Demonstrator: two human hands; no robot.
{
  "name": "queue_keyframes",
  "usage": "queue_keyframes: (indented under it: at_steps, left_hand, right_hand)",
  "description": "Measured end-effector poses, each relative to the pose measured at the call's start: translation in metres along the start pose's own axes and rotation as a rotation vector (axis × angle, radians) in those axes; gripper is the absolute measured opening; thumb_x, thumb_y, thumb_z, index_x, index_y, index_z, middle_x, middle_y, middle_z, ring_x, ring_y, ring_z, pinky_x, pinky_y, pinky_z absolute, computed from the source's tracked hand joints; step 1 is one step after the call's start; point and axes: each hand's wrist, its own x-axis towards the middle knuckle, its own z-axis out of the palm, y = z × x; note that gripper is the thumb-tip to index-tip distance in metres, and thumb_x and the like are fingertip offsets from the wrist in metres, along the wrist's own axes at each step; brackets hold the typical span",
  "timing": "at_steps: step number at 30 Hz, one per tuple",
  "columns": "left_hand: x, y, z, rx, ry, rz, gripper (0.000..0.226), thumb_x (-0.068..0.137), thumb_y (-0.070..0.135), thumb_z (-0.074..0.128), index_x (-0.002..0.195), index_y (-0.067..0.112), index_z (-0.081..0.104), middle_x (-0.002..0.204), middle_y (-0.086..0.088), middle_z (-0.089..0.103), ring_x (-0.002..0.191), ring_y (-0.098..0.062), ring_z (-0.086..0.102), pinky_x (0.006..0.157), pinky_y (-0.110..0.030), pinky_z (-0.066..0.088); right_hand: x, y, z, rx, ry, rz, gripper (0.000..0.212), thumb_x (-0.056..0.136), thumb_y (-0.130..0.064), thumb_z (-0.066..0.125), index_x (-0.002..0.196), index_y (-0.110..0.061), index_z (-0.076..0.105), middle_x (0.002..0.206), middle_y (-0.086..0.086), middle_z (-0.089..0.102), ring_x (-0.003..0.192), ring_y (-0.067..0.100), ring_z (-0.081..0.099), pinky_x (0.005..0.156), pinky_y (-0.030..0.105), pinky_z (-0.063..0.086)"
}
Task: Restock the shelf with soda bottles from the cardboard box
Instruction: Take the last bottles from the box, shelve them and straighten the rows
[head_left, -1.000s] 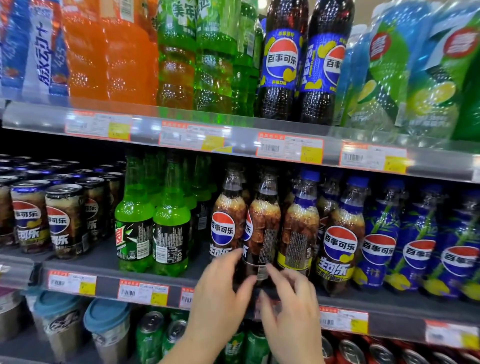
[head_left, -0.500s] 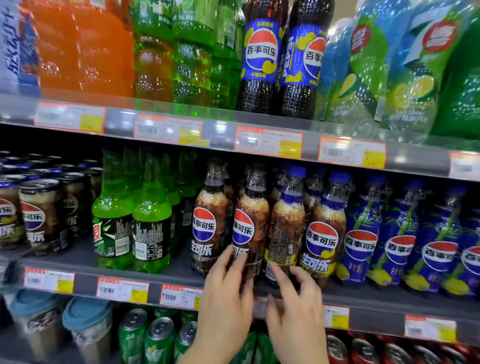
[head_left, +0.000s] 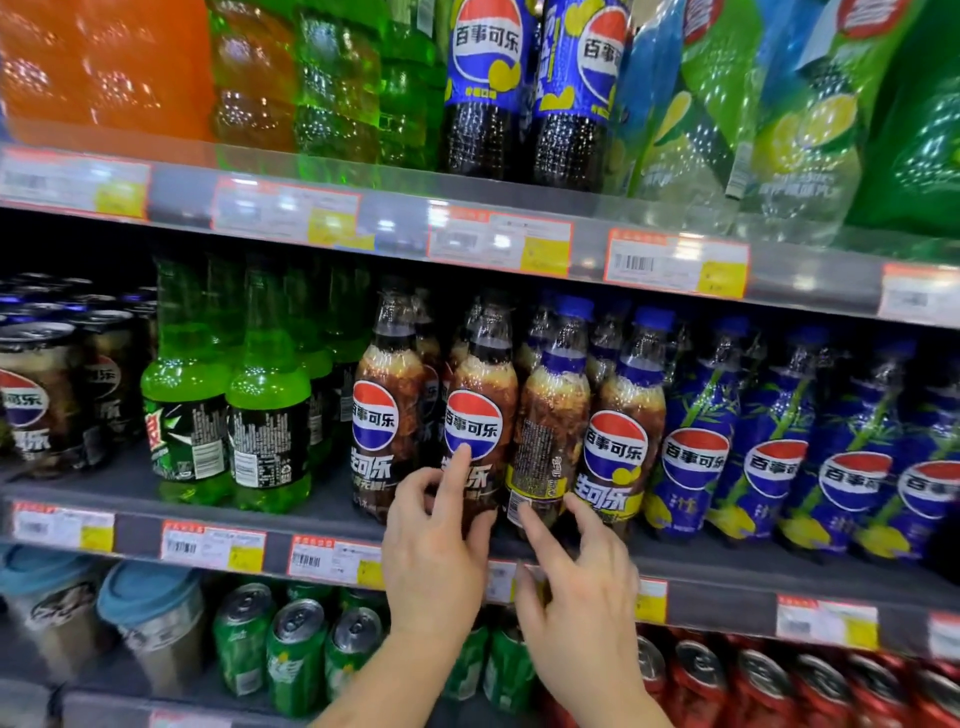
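Soda bottles fill the middle shelf (head_left: 332, 525) across the centre of the frame. At far left stand dark cola cans (head_left: 39, 395), then green bottles with black labels (head_left: 228, 415). Next come the brown cola bottles: the black-capped cola bottle (head_left: 480, 415) at centre stands upright at the shelf's front edge, and my left hand (head_left: 434, 551) holds it low down, thumb wrapped on its right side, index fingertip pressed on the round logo. Just beside it, the blue-capped cola bottle (head_left: 550, 431) shows its barcode side outward; my right hand (head_left: 582, 587) reaches up with fingers spread and loosely bent, index fingertip touching the barcode near the bottle's base, gripping nothing. Further right runs a row of blue-wrapped cola bottles (head_left: 779, 441). In the upper part of the frame, large orange, green and dark bottles sit on the upper shelf (head_left: 395, 223). Lower left hold lidded cups (head_left: 150, 618), green cans (head_left: 296, 654) at lower centre, red cans (head_left: 753, 686) at lower right.
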Motion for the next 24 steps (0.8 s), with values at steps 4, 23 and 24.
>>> queue_keyframes:
  at_steps: [4, 23, 24]
  left_hand:
    - [0.000, 0.006, 0.003, -0.016, 0.029, -0.086, 0.075, 0.070, 0.023, 0.080, 0.134, 0.023, 0.040, 0.110, -0.006, 0.052, 0.094, -0.024, 0.058, 0.070, -0.038, 0.053]
    - [-0.030, 0.037, 0.017, 0.045, -0.252, 0.211, 0.049, 0.085, 0.040, 0.045, 0.122, 0.013, 0.063, 0.149, -0.012, 0.039, 0.115, -0.027, 0.059, 0.090, -0.037, 0.052]
    - [-0.032, 0.038, 0.018, 0.022, -0.256, 0.238, 0.048, 0.086, 0.039, 0.046, 0.122, 0.012, 0.063, 0.149, -0.010, 0.039, 0.117, -0.025, 0.058, 0.091, -0.037, 0.052]
  right_hand:
    - [-0.002, 0.008, -0.001, -0.010, 0.001, -0.022, 0.071, 0.068, -0.032, 0.075, 0.134, -0.042, 0.049, 0.132, 0.007, 0.051, 0.113, 0.023, 0.044, 0.084, 0.047, 0.049]
    - [-0.009, 0.058, -0.032, -0.036, -0.048, 0.021, 0.052, 0.079, -0.055, 0.050, 0.128, -0.038, 0.056, 0.139, -0.023, 0.050, 0.108, 0.014, 0.048, 0.094, 0.036, 0.038]
    - [-0.008, 0.055, -0.034, -0.011, -0.037, 0.051, 0.052, 0.080, -0.054, 0.050, 0.129, -0.037, 0.056, 0.136, -0.022, 0.053, 0.109, 0.013, 0.048, 0.093, 0.035, 0.038]
